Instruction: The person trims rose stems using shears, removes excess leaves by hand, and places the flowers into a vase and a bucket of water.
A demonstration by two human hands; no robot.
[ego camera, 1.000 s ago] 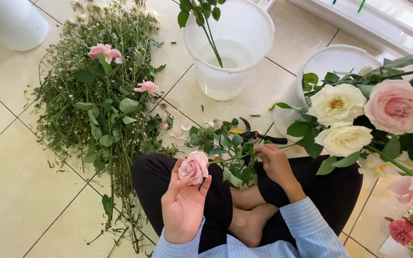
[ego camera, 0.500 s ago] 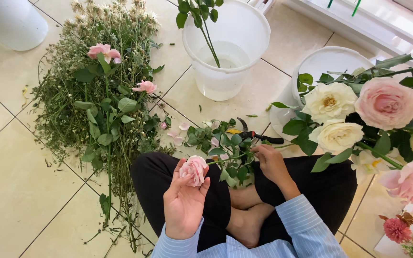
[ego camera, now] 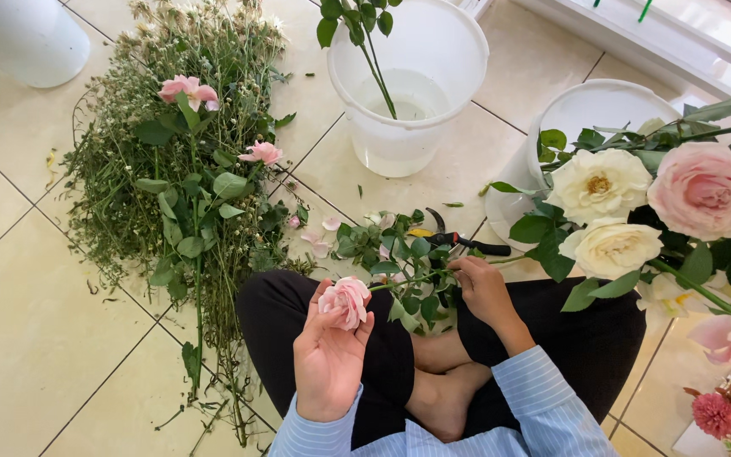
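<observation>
While a pile of cut stems (ego camera: 171, 195) lies on the floor, the left hand (ego camera: 327, 360) cups a pink rose (ego camera: 346, 300) with bent fingers, and the right hand (ego camera: 484, 288) pinches its leafy stem (ego camera: 412, 279) over the lap.

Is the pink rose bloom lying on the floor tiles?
No, the left hand cups the pink rose bloom above the lap.

Pink rose (ego camera: 345, 301) with green leaves; white buckets (ego camera: 412, 85); black trousers (ego camera: 298, 330); blue-and-white striped sleeves (ego camera: 543, 398); cream floor tiles (ego camera: 35, 322); cream and pink blooms (ego camera: 602, 182); black-handled pruner (ego camera: 467, 244)
</observation>
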